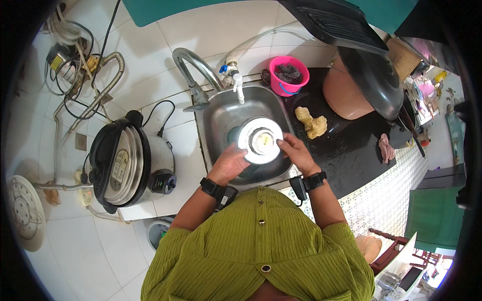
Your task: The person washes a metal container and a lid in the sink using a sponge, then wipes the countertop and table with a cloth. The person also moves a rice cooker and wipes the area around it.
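Both hands hold a round, shiny lid-like metal piece (246, 140) over a stainless steel sink (241, 105). My left hand (230, 162) grips its left edge, thumb on top. My right hand (297, 151) grips its right edge, thumb on the face. A raised ring with a pale, marked centre shows on the piece; glare washes out much of its face. Beneath it, partly hidden in the sink, lies something greenish. A curved metal faucet (196, 66) and a white plastic tap (238, 88) stand behind the sink.
An electric pressure cooker (128, 161) stands left of the sink. On the dark counter (346, 158) at right are a pink bucket (280, 84) holding a scouring pad (289, 73), a yellowish sponge (312, 122), a large pot (344, 90) with a dark lid leaning on it, and a pink cloth (386, 148).
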`<state>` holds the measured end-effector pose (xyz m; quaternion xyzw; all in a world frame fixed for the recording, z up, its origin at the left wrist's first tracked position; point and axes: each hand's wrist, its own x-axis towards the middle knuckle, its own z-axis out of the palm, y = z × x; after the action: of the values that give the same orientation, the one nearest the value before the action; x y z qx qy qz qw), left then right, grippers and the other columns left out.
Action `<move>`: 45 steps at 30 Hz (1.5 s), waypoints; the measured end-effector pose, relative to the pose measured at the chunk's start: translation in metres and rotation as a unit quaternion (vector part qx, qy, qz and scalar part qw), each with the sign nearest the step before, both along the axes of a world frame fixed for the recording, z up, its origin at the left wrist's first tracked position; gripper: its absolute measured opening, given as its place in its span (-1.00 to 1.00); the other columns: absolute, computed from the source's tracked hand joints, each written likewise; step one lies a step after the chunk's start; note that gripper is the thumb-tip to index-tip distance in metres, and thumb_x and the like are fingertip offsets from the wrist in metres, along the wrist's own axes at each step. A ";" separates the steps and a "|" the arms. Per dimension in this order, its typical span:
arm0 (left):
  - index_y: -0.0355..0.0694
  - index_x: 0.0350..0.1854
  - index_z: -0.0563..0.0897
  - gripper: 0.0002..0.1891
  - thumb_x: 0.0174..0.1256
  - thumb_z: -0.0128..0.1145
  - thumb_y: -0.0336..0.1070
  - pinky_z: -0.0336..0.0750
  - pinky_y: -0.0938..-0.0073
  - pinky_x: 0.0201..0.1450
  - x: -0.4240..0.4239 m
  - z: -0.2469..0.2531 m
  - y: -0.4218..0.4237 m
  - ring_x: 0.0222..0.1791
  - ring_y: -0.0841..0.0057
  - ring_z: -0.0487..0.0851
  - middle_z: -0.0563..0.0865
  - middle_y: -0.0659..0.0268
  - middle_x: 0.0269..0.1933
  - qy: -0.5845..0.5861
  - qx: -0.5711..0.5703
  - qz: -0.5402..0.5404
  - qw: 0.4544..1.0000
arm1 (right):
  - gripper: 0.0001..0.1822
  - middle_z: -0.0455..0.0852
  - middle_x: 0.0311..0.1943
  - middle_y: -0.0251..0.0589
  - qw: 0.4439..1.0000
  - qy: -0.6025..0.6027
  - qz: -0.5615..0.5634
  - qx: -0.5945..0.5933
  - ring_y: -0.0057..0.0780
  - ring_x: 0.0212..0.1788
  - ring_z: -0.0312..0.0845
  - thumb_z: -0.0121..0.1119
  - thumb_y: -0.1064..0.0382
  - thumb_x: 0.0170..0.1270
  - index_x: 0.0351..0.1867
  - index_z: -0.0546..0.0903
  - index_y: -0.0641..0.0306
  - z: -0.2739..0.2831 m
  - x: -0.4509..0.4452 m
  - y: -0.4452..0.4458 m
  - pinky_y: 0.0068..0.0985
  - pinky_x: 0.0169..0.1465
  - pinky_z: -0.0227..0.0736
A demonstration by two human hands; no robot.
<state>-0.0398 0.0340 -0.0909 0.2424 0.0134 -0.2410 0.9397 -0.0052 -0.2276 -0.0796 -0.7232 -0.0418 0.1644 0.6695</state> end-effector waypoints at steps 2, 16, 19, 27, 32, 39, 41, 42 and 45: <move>-0.26 0.30 0.52 -0.57 0.38 0.13 -0.51 0.36 0.01 0.46 0.003 -0.001 0.002 0.34 0.28 0.55 0.61 0.15 0.30 0.012 0.014 0.014 1.000 | -0.60 0.70 0.02 -0.12 0.937 -0.240 -0.086 -0.239 -0.24 0.03 0.63 0.34 0.18 0.36 0.14 0.62 0.35 0.003 0.010 -0.008 -0.37 0.12 0.52; -0.26 0.18 0.58 -0.69 0.41 0.11 -0.52 0.49 0.11 0.32 0.017 -0.015 0.008 0.21 0.33 0.66 0.70 0.17 0.18 0.044 0.066 0.035 0.996 | -0.35 0.58 0.11 0.04 0.799 -0.203 -0.119 -0.554 0.08 0.13 0.55 0.38 0.20 0.16 0.34 0.51 -0.12 -0.031 0.070 -0.082 -0.15 0.12 0.56; -0.26 0.18 0.56 -0.69 0.43 0.11 -0.51 0.52 0.13 0.30 0.022 -0.016 0.007 0.18 0.33 0.67 0.70 0.18 0.18 0.047 0.092 0.047 0.994 | -0.47 0.65 -0.13 0.01 0.837 -0.221 -0.137 -0.481 0.00 -0.03 0.63 0.32 0.25 0.22 0.27 0.59 -0.07 -0.024 0.073 -0.074 -0.18 0.02 0.58; -0.23 0.19 0.56 -0.68 0.42 0.11 -0.51 0.62 0.23 0.15 0.033 -0.018 -0.001 0.08 0.38 0.71 0.72 0.23 0.10 0.068 0.107 0.073 0.989 | -0.51 0.65 -0.26 -0.07 0.924 -0.318 -0.001 -0.214 -0.10 -0.21 0.64 0.28 0.40 0.20 0.22 0.66 0.07 0.025 0.021 0.007 -0.31 -0.13 0.58; -0.22 0.14 0.58 -0.71 0.40 0.13 -0.52 0.65 0.26 0.09 0.036 -0.023 -0.003 0.02 0.41 0.73 0.74 0.27 0.05 0.104 0.187 0.063 0.975 | -0.54 0.62 -0.33 -0.17 0.861 -0.423 0.050 -0.277 -0.12 -0.26 0.64 0.32 0.38 0.09 0.10 0.71 0.04 0.030 0.017 0.058 -0.28 -0.23 0.57; -0.14 0.05 0.61 -0.75 0.37 0.18 -0.50 0.58 0.50 -0.22 0.032 -0.022 0.004 -0.17 0.63 0.70 0.75 0.41 -0.09 0.078 0.195 0.087 0.974 | -0.88 0.67 -0.38 -0.15 0.805 -0.439 -0.031 -0.398 -0.14 -0.38 0.69 0.25 0.31 0.12 -0.28 0.65 0.13 0.013 0.038 0.088 -0.30 -0.37 0.61; -0.12 0.02 0.61 -0.77 0.37 0.18 -0.49 0.52 0.56 -0.29 0.033 -0.027 0.002 -0.19 0.66 0.69 0.75 0.42 -0.10 0.115 0.243 0.096 0.958 | -0.91 0.69 -0.37 -0.14 0.791 -0.400 -0.011 -0.462 -0.14 -0.37 0.69 0.22 0.29 0.15 -0.30 0.64 0.13 0.006 0.038 0.085 -0.29 -0.35 0.61; -0.12 0.02 0.61 -0.78 0.37 0.18 -0.49 0.51 0.57 -0.29 0.031 -0.030 0.002 -0.19 0.66 0.69 0.75 0.42 -0.11 0.093 0.222 0.107 0.965 | -0.92 0.69 -0.37 -0.13 0.789 -0.393 0.006 -0.472 -0.14 -0.37 0.69 0.21 0.28 0.16 -0.31 0.63 0.14 0.004 0.036 0.080 -0.28 -0.35 0.62; -0.11 0.02 0.61 -0.77 0.37 0.17 -0.48 0.52 0.54 -0.23 0.030 -0.032 0.005 -0.15 0.61 0.70 0.75 0.41 -0.09 0.075 0.184 0.136 0.971 | -0.93 0.70 -0.37 -0.12 0.786 -0.379 0.046 -0.486 -0.12 -0.35 0.70 0.18 0.26 0.20 -0.33 0.61 0.16 -0.001 0.023 0.063 -0.25 -0.33 0.62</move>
<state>-0.0099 0.0390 -0.1232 0.3883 0.1606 -0.1214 0.8993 0.0181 -0.1644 -0.0807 -0.9542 -0.2398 -0.0938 0.1521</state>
